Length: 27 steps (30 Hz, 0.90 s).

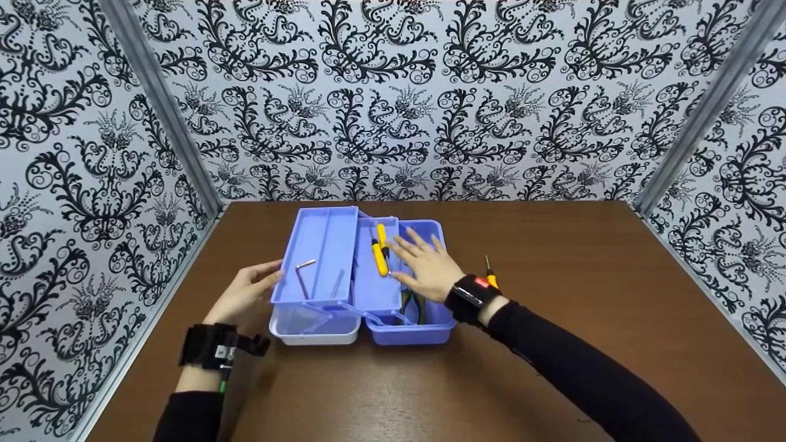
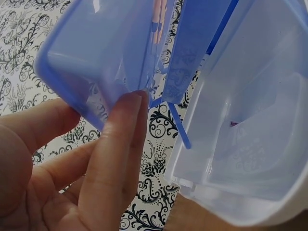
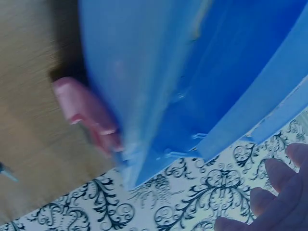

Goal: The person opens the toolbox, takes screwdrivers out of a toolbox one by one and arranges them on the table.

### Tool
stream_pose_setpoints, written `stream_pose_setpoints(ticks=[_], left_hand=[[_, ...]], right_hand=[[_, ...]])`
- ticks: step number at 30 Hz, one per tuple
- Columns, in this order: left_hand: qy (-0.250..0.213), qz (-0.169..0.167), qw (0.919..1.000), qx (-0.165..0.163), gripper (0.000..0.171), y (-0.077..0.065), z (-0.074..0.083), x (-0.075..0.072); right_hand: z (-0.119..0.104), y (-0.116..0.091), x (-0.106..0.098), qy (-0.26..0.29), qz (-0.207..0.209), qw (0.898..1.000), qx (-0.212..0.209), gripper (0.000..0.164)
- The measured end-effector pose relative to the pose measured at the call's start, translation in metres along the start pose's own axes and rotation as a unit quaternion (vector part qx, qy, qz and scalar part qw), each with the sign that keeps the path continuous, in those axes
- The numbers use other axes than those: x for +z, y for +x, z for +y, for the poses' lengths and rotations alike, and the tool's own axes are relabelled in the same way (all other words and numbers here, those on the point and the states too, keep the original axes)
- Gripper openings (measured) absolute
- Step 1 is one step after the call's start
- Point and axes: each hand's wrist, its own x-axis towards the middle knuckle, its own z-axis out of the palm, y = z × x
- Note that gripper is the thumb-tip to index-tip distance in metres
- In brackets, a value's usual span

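Scroll-patterned walls (image 1: pixel 393 101), brown table (image 1: pixel 565 258), seemingly wooden

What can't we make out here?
Head: handle end of the yellow-handled tool on the table, hidden by the right wrist's band.
Head: dark-handled tool, partly covered by the right hand.
Left wrist: red mark, too small to read.
Right wrist: pinkish-red piece, blurred; hand cut off by right edge.

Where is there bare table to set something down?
The table is bare right of the lone yellow tool and before the toolbox, between the forearms. Crowded: the lower tray, where two yellow-handled tools lie beside the right hand.
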Motion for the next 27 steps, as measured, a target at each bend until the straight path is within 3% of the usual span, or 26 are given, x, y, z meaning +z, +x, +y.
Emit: stream_pose_setpoints(ticks=[10, 17, 27], left_hand=[[0.093, 0.013, 0.9955, 0.013, 0.055, 0.0, 0.002, -0.004], [0.045, 0.003, 0.999, 0.007, 0.056, 0.001, 0.0, -0.003], [0.017, 0.001, 0.9998, -0.002, 0.056, 0.001, 0.0, -0.001]], right_hand=[[-0.028, 0.017, -0.001, 0.038, -0.019, 0.999, 0.005, 0.066], [-0.037, 0.029, 0.003, 0.044, -0.016, 0.999, 0.012, 0.067], [-0.038, 0.038, 0.013, 0.022, 0.038, 0.999, 0.015, 0.06]])
